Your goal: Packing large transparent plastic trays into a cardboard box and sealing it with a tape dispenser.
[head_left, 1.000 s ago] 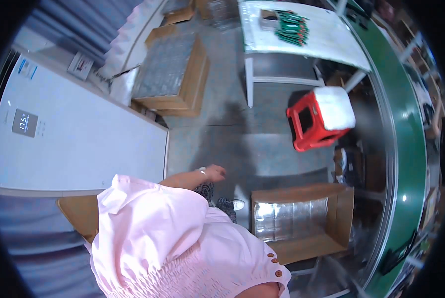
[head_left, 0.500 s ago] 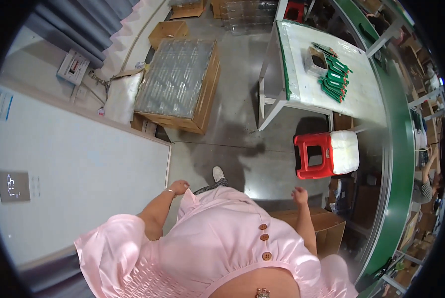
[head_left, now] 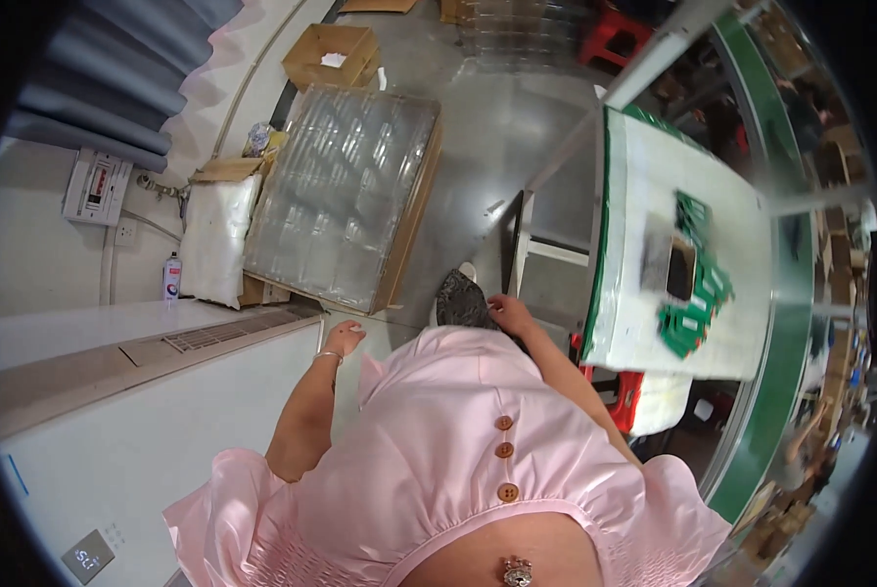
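My left hand (head_left: 344,339) hangs beside the white cabinet's corner, fingers loosely bent, holding nothing that I can see. My right hand (head_left: 509,315) swings in front of my body near the dark patterned trouser leg (head_left: 460,300); its fingers are loosely bent and appear empty. Neither hand touches a tool or part. Ahead to the left stands a large carton (head_left: 414,225) topped with stacked clear plastic trays (head_left: 341,186). To the right is a white-topped table (head_left: 629,245) bearing several green parts (head_left: 686,323) around a small open box (head_left: 681,269).
The white cabinet (head_left: 213,411) with a vent runs along my left. A red stool (head_left: 626,396) with a white cover is partly under the table. A small carton (head_left: 331,57), a white sack (head_left: 218,235) and a spray can (head_left: 171,276) stand farther off; another red stool (head_left: 615,37) is behind.
I have moved forward, so the table and tray stack appear nearer. My right hand has swung forward and inward; the left stays by my side. The red stool has passed toward my right side.
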`<action>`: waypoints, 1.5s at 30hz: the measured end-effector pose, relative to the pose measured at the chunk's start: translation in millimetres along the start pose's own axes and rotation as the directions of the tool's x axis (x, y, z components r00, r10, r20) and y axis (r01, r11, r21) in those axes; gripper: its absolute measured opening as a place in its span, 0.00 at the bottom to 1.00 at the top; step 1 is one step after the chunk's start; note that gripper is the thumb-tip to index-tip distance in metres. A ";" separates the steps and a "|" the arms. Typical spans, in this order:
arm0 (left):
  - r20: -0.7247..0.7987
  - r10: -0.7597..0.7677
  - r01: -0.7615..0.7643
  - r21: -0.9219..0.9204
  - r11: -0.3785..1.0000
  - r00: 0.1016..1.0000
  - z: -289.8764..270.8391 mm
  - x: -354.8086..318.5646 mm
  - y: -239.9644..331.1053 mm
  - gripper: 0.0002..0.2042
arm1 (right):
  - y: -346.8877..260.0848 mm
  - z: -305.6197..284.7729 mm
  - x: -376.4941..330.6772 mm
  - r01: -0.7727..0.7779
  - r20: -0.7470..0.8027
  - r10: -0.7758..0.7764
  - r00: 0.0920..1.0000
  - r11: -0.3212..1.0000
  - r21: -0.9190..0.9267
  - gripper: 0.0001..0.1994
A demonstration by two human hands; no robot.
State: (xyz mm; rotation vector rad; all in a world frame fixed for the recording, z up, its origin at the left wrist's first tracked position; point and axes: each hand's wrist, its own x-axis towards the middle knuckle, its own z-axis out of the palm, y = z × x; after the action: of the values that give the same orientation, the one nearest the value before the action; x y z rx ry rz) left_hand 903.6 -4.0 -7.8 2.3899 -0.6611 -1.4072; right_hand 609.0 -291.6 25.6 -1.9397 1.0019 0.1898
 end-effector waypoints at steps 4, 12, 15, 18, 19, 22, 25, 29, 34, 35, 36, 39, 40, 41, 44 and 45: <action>-0.117 -0.230 0.222 -0.077 0.972 0.966 -13.4 36.6 23.8 0.22 | -40.9 -82.2 93.3 0.082 0.137 -0.055 0.989 0.976 -0.201 0.16; -0.095 -0.367 0.310 -0.365 0.878 0.926 21.4 54.1 67.1 0.27 | -97.6 -212.6 300.2 0.197 0.261 -0.002 0.965 0.659 -0.726 0.16; 0.182 -0.471 0.505 -0.359 0.785 0.863 15.3 76.9 51.3 0.29 | -146.1 -220.1 356.6 0.205 0.183 -0.108 0.977 0.710 -0.674 0.16; 0.154 -0.357 0.389 -0.386 0.837 0.921 11.4 119.5 43.7 0.25 | -178.5 -207.5 389.4 0.286 0.175 -0.227 0.958 0.807 -0.517 0.17; -0.178 -0.173 0.123 -0.264 0.957 0.969 -16.2 135.2 84.8 0.22 | -170.3 -208.7 396.0 0.307 0.206 -0.232 0.950 0.808 -0.503 0.17; -0.147 -0.268 0.068 -0.752 0.655 0.952 -101.1 178.8 212.5 0.17 | -152.8 -221.2 403.2 0.265 0.327 -0.093 0.941 0.803 -0.534 0.17; -0.109 -0.216 0.028 -0.836 0.549 0.970 -133.4 191.6 259.1 0.19 | -148.4 -217.7 421.6 0.239 0.462 0.070 0.884 0.781 -0.577 0.18; -0.026 -0.301 0.131 -0.862 0.489 0.953 -133.3 224.6 266.9 0.17 | -147.6 -286.8 458.5 0.172 0.401 0.120 0.908 0.766 -0.619 0.18; 0.055 -0.183 0.191 -0.316 0.929 0.982 -140.7 259.8 232.3 0.14 | -113.3 -380.6 525.3 0.004 0.177 0.096 0.979 0.871 -0.492 0.16; 0.095 -0.339 0.345 -0.445 0.827 0.936 -143.8 273.3 220.1 0.10 | -107.4 -392.7 543.1 -0.033 0.109 0.091 0.990 0.894 -0.446 0.16; 0.151 -0.482 0.476 -0.562 0.676 0.863 -141.8 292.8 208.1 0.06 | -102.7 -402.7 564.6 -0.020 0.116 0.078 0.990 0.900 -0.436 0.16; 0.308 -0.692 0.652 -0.694 0.306 0.653 -152.1 348.2 211.0 0.06 | -69.8 -439.0 603.1 -0.116 0.167 0.195 0.966 0.912 -0.394 0.16; 0.259 -0.646 0.616 -0.669 0.416 0.718 -165.9 382.2 249.5 0.06 | -54.0 -456.4 612.8 -0.129 0.192 0.245 0.950 0.871 -0.474 0.16; 0.212 -0.600 0.575 -0.635 0.516 0.772 -189.8 401.0 284.3 0.08 | -42.4 -468.1 623.3 -0.130 0.225 0.293 0.929 0.829 -0.544 0.16; -0.010 -0.110 0.110 0.111 0.988 0.994 -248.4 487.9 385.4 0.14 | -36.8 -501.6 664.7 -0.242 0.091 0.294 0.951 0.897 -0.369 0.16; -0.147 -0.199 0.145 -0.314 0.938 0.969 -255.0 521.7 439.9 0.18 | -30.9 -514.3 678.8 -0.247 0.097 0.300 0.949 0.898 -0.364 0.16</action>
State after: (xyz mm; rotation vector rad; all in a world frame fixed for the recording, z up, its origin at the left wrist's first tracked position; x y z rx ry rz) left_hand 1239.8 -647.3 -68.9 2.3326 -0.1776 -1.2358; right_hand 948.3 -1073.0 4.1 -2.0503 1.1993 0.7086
